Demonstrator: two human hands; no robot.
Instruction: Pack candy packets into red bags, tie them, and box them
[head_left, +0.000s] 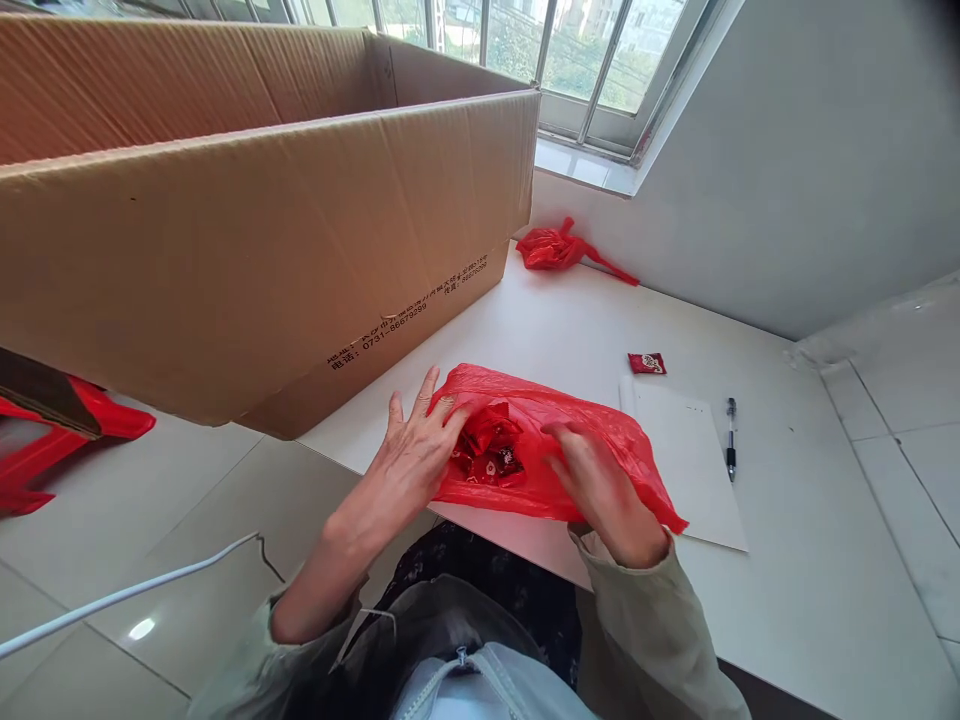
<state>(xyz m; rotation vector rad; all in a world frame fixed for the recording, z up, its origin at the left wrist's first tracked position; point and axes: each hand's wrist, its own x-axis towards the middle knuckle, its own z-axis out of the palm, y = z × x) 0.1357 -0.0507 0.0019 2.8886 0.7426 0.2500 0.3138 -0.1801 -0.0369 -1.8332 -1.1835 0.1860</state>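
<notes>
A thin red plastic bag (600,415) lies spread with its mouth open near the front edge of the white table. Several small red wrapped packets (491,455) show inside it. My left hand (420,440) is at the bag's left rim, fingers spread, with some fingertips touching the plastic beside the packets. Over the right part of the bag is my right hand (596,480), slightly blurred. Its thumb and fingers are apart and point toward the packets, and I see nothing held in it.
A large open cardboard box (300,260) stands at the left. By the wall lies a crumpled red bag (555,250). To the right are a single red packet (646,364), white paper (705,490) and a pen (731,440). Part of a red stool (45,460) shows far left.
</notes>
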